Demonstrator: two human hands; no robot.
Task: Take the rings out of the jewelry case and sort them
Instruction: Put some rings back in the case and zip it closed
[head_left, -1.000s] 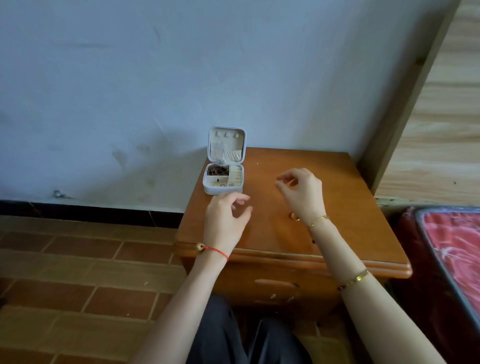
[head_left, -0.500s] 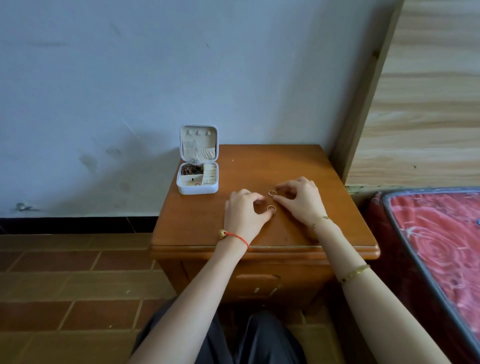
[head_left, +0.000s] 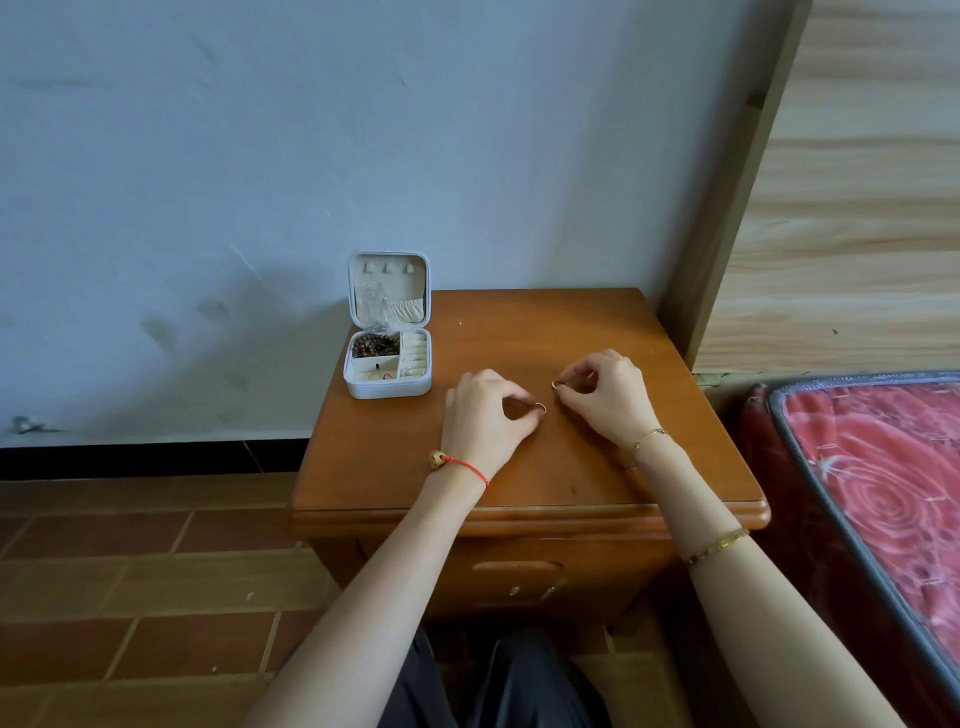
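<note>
on the nightstand top (head_left: 597, 467), two rings are out of the case: one ring (head_left: 541, 407) pinched at the left hand (head_left: 485, 423) fingertips, another ring (head_left: 556, 384) pinched by the right hand (head_left: 608, 395), both low at the wood, close but apart. fingers curled tight round each, nothing else held. jewelry case (head_left: 387, 364) sits open at back left, well apart, beads and small bits inside; more rings in there, cannot tell. step looks like sorting/placing. next move likely: set each down in its own spot, let go gently so they don't roll, then reach back to the case.
</note>
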